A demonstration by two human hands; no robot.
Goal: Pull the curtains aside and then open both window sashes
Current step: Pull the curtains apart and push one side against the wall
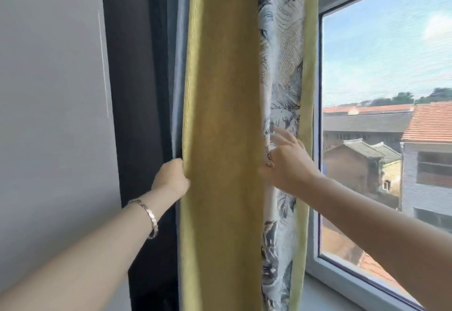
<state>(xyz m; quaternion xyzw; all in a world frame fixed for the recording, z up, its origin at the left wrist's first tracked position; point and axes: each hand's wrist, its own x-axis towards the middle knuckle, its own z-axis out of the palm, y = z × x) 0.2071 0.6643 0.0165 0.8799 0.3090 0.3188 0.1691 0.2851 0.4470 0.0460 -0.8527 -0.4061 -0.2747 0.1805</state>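
A curtain (220, 115) hangs bunched in a narrow column at the left side of the window, with yellow-green fabric in front and a blue-grey leaf-print panel (281, 78) behind it. My left hand (171, 178) grips the curtain's left edge, fingers curled round the fabric. My right hand (288, 161) lies flat against the printed folds on the right side, fingers spread, holding nothing. To the right, the window sash (315, 261) with its white frame stands uncovered and looks shut; rooftops show through the glass.
A grey wall (49, 115) and a dark vertical frame (137, 90) stand left of the curtain. A pale window sill (325, 296) runs along the bottom right. A metal bracelet (149, 215) sits on my left wrist.
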